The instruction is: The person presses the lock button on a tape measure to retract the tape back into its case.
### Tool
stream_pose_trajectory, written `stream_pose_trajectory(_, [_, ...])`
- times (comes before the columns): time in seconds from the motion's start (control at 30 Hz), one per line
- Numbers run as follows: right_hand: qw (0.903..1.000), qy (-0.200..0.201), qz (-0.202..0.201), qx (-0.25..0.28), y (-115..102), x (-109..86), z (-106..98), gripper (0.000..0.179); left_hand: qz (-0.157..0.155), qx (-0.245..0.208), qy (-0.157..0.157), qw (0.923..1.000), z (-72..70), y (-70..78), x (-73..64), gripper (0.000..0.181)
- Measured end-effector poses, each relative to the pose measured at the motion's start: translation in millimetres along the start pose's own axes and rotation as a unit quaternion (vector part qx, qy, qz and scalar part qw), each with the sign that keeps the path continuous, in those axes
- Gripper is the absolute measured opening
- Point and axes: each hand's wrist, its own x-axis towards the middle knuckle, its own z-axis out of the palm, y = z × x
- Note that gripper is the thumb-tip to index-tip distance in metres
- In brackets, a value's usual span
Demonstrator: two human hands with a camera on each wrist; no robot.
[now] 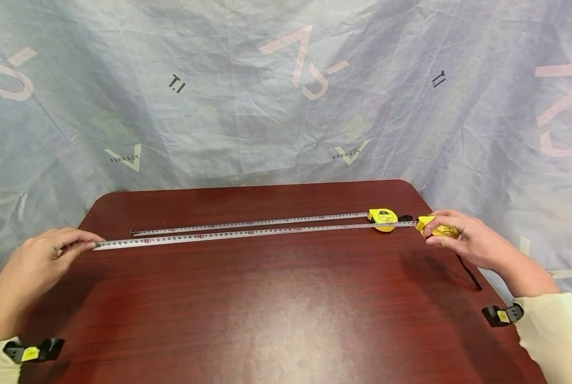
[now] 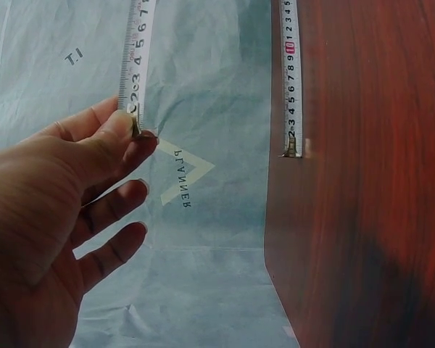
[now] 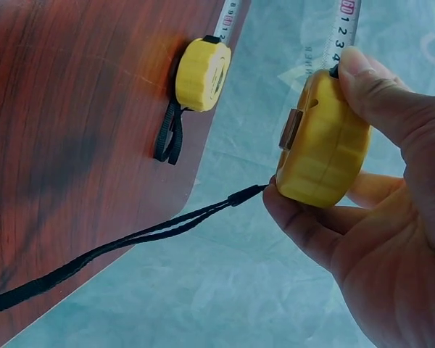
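Observation:
In the head view, my left hand point(image 1: 46, 261) pinches the metal-hooked end of a white tape blade point(image 1: 247, 233) between thumb and forefinger. The left wrist view shows its other fingers point(image 2: 112, 210) spread and bent. At the right, my right hand point(image 1: 475, 242) grips the yellow tape measure point(image 3: 326, 145) that this blade comes from, thumb by its mouth. The blade stretches nearly straight from hand to hand, raised over the table. A black wrist strap point(image 3: 130, 239) hangs from the held case. Just behind, a second yellow tape measure point(image 1: 383, 214) lies with its blade point(image 1: 266, 222) pulled out.
Both tapes are above a dark red wooden table point(image 1: 286, 298) with rounded far corners. The second blade's hook point(image 2: 291, 148) lies toward the left, near the table edge. A grey printed cloth point(image 1: 238, 106) hangs behind the table and down both sides.

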Motion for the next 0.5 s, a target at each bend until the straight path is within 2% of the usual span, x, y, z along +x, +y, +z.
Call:
stream_pose_trajectory(0.17, [1.0000, 0.005, 0.006, -0.004, -1.2, 0.5, 2.1, 0.037, 0.007, -0.004, 0.011, 0.9999, 1.9, 1.1, 0.2, 0.030])
stream_pose_trajectory(0.37, [0.9997, -0.011, 0.021, -0.005, -3.6, 2.5, 2.6, 0.059, 0.016, -0.008, 0.020, 0.9996, 5.0, 1.7, 0.7, 0.032])
stream_pose_trajectory(0.5, [0.9997, -0.005, 0.023, -0.002, -2.6, 3.4, 5.8, 0.062, 0.016, -0.009, 0.018, 0.9997, 5.2, 3.1, 0.5, 0.033])
